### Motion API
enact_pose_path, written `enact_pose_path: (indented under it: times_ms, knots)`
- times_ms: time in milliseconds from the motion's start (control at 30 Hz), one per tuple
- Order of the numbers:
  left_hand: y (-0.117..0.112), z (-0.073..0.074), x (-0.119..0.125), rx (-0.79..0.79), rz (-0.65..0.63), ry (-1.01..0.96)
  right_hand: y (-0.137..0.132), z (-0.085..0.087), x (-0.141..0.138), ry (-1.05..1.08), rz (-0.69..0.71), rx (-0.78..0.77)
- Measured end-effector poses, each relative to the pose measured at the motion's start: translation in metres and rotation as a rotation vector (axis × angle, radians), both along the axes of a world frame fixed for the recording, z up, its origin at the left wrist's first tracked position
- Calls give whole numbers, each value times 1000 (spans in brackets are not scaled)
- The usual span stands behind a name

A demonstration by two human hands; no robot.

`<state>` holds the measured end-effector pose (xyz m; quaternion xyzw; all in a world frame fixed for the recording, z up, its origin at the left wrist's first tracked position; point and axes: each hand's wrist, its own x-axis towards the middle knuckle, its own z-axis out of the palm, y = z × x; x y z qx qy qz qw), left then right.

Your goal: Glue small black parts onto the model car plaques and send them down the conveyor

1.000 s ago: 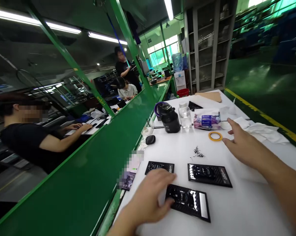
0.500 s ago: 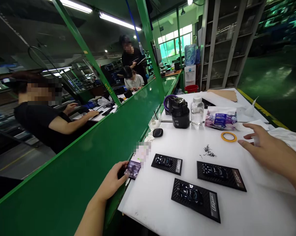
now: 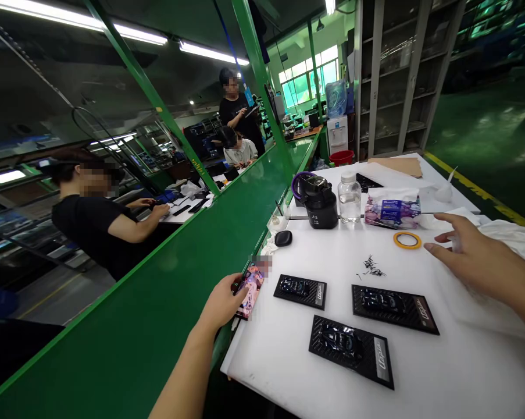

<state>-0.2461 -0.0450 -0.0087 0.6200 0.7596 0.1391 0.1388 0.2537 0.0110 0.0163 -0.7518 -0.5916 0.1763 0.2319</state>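
My left hand [image 3: 222, 302] grips a phone with a colourful case [image 3: 250, 284] at the left edge of the white table [image 3: 419, 378]. My right hand [image 3: 475, 256] hovers open, fingers spread, over the table's right side, near an orange tape ring [image 3: 407, 240]. Three black carbon-pattern cards, each with a small dark toy car on it, lie flat between my hands: one at the left [image 3: 300, 290], one at the right [image 3: 393, 307], one nearest me [image 3: 352, 349]. A small heap of black bits [image 3: 369, 267] lies beyond them.
At the back of the table stand a black jar [image 3: 320, 205], a clear bottle [image 3: 349, 198], a tissue pack [image 3: 393, 209] and a black pod [image 3: 283, 237]. White cloth [image 3: 515, 235] lies at the right. A green conveyor [image 3: 166, 291] runs along the left, with other people working beyond it.
My left hand left the nearest card, reached to the table's left edge and took hold of the phone, now tilting it up. My right hand stayed open near the tape ring.
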Motion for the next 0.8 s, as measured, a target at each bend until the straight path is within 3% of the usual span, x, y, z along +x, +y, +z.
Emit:
enact_pose_path:
  times_ms: [167,333,467,667,800]
  knots:
    - [34,7,20,-93,-3,100,4,-8,7,12,32,1]
    - [56,7,31,-184,39,154,-3,6,6,48,51,-37]
    - [64,6,35,-238,99,177,-5,13,6,63,57,-70]
    - [66,-1,43,-223,204,238,-1,4,9,56,40,-36]
    - [62,-2,44,-192,209,255,0,1,10,35,54,-8]
